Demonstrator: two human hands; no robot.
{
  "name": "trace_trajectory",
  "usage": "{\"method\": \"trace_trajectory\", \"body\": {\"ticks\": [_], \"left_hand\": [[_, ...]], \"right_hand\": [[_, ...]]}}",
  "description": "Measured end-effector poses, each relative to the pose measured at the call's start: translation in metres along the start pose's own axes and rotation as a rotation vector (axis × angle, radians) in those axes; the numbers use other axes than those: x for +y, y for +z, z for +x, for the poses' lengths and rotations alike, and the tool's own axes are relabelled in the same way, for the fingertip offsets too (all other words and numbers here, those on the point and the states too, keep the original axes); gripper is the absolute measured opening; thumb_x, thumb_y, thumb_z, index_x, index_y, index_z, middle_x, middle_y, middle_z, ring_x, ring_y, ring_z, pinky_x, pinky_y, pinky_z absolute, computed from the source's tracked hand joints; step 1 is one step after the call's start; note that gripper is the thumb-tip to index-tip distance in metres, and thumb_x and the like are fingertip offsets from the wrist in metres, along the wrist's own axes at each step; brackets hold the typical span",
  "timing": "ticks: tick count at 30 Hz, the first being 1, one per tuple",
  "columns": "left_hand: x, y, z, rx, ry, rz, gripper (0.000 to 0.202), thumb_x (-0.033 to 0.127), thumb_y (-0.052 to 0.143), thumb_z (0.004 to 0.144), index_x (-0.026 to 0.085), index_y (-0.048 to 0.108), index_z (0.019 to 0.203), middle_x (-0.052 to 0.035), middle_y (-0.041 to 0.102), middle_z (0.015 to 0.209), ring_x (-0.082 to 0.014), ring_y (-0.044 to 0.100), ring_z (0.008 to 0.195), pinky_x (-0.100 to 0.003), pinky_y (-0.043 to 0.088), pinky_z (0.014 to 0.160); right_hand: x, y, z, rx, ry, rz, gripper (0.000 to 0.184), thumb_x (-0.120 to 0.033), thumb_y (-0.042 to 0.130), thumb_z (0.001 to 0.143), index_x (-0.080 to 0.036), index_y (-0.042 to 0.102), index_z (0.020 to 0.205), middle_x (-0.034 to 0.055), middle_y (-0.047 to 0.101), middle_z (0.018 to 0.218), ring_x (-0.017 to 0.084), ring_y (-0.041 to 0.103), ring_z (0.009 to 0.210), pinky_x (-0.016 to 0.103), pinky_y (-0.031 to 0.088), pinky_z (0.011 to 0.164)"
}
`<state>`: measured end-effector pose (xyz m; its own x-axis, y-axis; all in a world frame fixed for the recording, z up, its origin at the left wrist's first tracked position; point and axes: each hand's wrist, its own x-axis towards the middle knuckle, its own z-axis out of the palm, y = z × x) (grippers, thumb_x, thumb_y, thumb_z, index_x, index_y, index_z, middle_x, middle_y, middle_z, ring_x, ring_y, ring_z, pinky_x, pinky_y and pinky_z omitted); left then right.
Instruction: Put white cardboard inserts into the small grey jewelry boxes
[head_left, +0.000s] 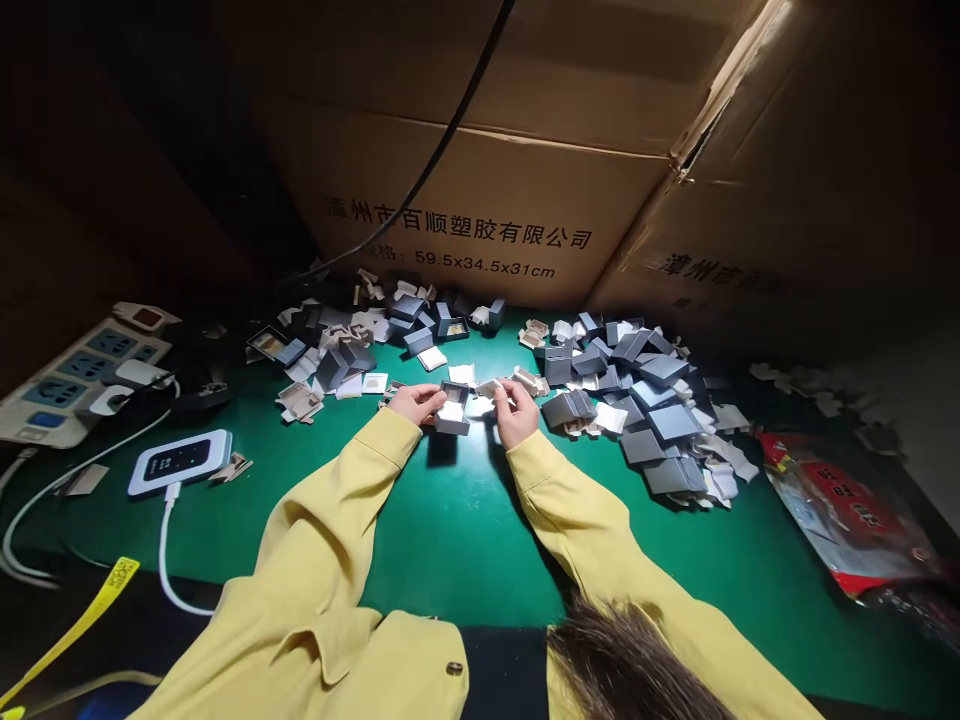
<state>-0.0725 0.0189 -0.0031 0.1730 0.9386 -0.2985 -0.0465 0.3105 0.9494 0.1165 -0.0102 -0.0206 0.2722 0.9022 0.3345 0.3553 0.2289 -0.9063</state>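
My left hand (417, 404) is closed on a small grey-blue box (453, 412), gripping it by its left side. The box is open towards me and something pale shows inside it. Just to its right, my right hand (516, 412) pinches a small white card piece (490, 387) between thumb and fingers. Both hands are held a little above the green table, and a shadow falls below the box. White folded card inserts lie close behind the hands, one of them a cream insert (531, 382) beside my right fingers.
Heaped grey-blue boxes and card scraps (652, 390) lie on the right, with another pile (341, 355) at the left back. Large cartons (480, 200) stand behind. A power strip (82, 375), a white cabled device (180, 462) and a red snack bag (847, 510) flank the green table (450, 540).
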Motion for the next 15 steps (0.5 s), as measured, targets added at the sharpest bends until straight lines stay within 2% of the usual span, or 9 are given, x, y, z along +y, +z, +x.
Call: {"method": "trace_trajectory", "body": {"ticks": [2,4,9,13,15], "left_hand": [[0.001,0.005,-0.004,0.005,-0.021,-0.042,0.045,0.052,0.074,0.066,0.012,0.066,0.088,-0.0080,0.069,0.075,-0.0210,0.066,0.065,-0.033,0.055,0.054],[0.004,0.011,-0.010,-0.037,-0.017,-0.099,0.045,0.055,0.065,0.074,0.015,0.063,0.095,-0.0092,0.070,0.082,-0.0225,0.068,0.068,-0.035,0.056,0.055],[0.012,0.022,-0.021,-0.040,-0.003,-0.148,0.045,0.057,0.056,0.082,0.023,0.054,0.111,-0.0107,0.067,0.101,-0.0219,0.068,0.066,-0.035,0.054,0.051],[0.008,0.022,-0.020,-0.027,-0.035,-0.120,0.046,0.059,0.055,0.081,0.022,0.055,0.109,-0.0100,0.069,0.093,-0.0190,0.065,0.057,-0.031,0.051,0.045],[0.003,0.020,-0.016,-0.014,0.029,-0.060,0.045,0.058,0.057,0.080,0.020,0.059,0.102,-0.0084,0.069,0.081,-0.0187,0.065,0.057,-0.031,0.052,0.047]], "right_hand": [[-0.002,0.001,0.003,-0.050,0.017,0.022,0.039,-0.051,0.044,0.086,-0.017,0.063,0.086,0.0070,0.064,0.083,0.015,0.058,0.070,0.027,0.052,0.055],[-0.006,0.002,0.004,-0.070,0.021,0.026,0.037,-0.049,0.046,0.085,-0.017,0.064,0.084,0.0058,0.063,0.081,0.015,0.058,0.068,0.026,0.053,0.053],[-0.014,0.000,0.001,-0.009,-0.035,0.075,0.032,-0.046,0.047,0.086,-0.019,0.065,0.085,0.0071,0.062,0.087,0.014,0.058,0.066,0.027,0.057,0.051],[-0.009,0.004,-0.002,-0.027,0.033,0.172,0.034,-0.046,0.048,0.086,-0.020,0.066,0.096,0.0071,0.063,0.093,0.013,0.060,0.062,0.030,0.060,0.056],[-0.005,0.007,-0.002,-0.038,0.088,0.215,0.037,-0.048,0.051,0.083,-0.020,0.065,0.103,0.0061,0.064,0.089,0.014,0.062,0.062,0.031,0.061,0.058]]}}
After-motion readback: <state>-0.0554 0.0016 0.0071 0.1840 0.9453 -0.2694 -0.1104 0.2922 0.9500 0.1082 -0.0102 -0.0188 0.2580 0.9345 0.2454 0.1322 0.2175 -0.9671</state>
